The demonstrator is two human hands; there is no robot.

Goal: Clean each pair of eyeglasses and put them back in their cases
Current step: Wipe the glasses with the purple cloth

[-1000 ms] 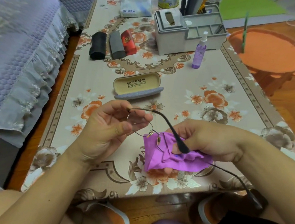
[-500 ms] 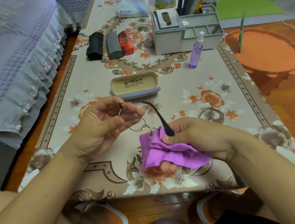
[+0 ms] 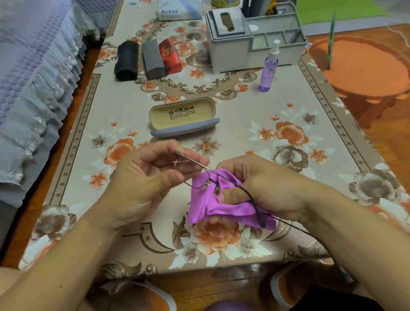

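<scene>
Thin wire-framed eyeglasses hang above the table's near half. My left hand pinches one lens end of the frame between thumb and fingers. My right hand grips a purple cloth wrapped round the other lens; one dark temple arm crosses the cloth. An open grey case with a beige lining lies empty just beyond my hands. Three closed cases stand further back: black, grey and red.
A purple spray bottle stands by a grey desk organiser. The floral tablecloth covers the table. A lilac-covered sofa runs along the left, an orange stool sits at the right. A plastic bag lies at the back.
The temple arm has swung down from pointing up to lying across the cloth. My right thumb now presses into the cloth over the lens. The view has shifted slightly.
</scene>
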